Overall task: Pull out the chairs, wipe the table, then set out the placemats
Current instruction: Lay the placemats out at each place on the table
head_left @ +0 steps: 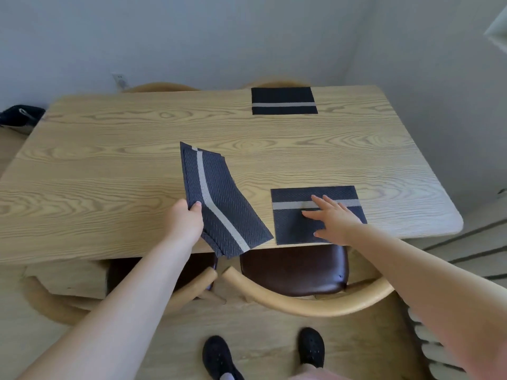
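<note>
Head view: I see two chairs [301,272] nearest me, pulled slightly from the table [109,165]. My left hand [186,218] pinches a stack of placemats [222,204], thumb on top, holding it tilted above the near edge. My right hand [333,219] lies flat, fingers spread, on the near placemat [290,229] at the near right edge. The far placemat [284,100] lies flat at the far edge.
</note>
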